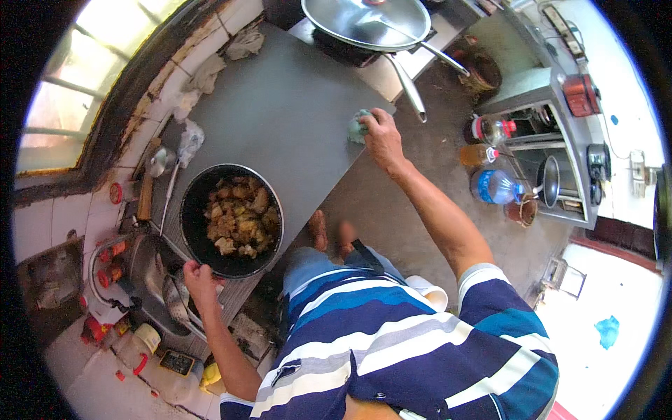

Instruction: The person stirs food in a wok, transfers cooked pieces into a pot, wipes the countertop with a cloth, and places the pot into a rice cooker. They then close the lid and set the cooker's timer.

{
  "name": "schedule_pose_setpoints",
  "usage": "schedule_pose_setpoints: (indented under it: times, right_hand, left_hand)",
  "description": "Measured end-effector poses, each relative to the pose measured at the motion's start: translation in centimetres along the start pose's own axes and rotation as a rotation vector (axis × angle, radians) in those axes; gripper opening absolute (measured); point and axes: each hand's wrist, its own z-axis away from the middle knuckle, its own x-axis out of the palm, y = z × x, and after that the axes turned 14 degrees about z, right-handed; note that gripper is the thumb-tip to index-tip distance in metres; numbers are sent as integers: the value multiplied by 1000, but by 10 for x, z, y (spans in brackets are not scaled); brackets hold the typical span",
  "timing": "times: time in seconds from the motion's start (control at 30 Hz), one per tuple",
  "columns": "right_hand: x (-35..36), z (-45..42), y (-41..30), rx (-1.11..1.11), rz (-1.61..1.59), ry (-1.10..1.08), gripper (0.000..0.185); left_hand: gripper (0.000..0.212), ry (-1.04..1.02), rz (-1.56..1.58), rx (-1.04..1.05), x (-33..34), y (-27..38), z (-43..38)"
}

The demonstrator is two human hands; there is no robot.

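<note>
My right hand (384, 137) presses a bunched green cloth (359, 127) onto the grey countertop (273, 105) near its right edge. At the lower left, my left hand (201, 286) is at the near rim of a black pot (185, 220), its fingers bent there; the pot's handle, if any, is hidden. Browned chunks of food (242, 216) lie in the pot, which stands on the counter's lower left part. Beside my left hand, a metal slotted skimmer (176, 299) lies over the sink (152, 268).
A lidded metal pan (367, 23) sits on the stove at the top, its handles jutting over the floor. Crumpled rags (210, 73) lie along the wall. Several bottles (493, 186) stand on the floor by a metal cabinet (572, 157) at the right.
</note>
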Motion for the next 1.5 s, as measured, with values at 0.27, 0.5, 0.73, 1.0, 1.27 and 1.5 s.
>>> schedule_pose_setpoints:
  times: [0.27,0.5,0.73,1.0,1.27,1.5]
  right_hand:
    - [47,-35,-3,101,167,20,37]
    - [-12,-13,-135,152,-603,-433,26]
    - [-28,18,-177,350,-1177,-598,16]
    - [-26,33,-195,258,-864,-503,20]
    - [-2,46,-184,347,-1010,-383,20]
    - [-44,110,-95,522,-962,-315,23]
  left_hand:
    - [34,-40,17,40,-6,10,-15]
    - [32,-140,-183,54,-18,23,-48]
    - [26,-228,-49,-42,-25,19,-60]
    - [19,3,-289,70,-3,28,-50]
    - [38,-287,-337,175,14,73,-5]
    - [38,-559,-585,410,76,82,11]
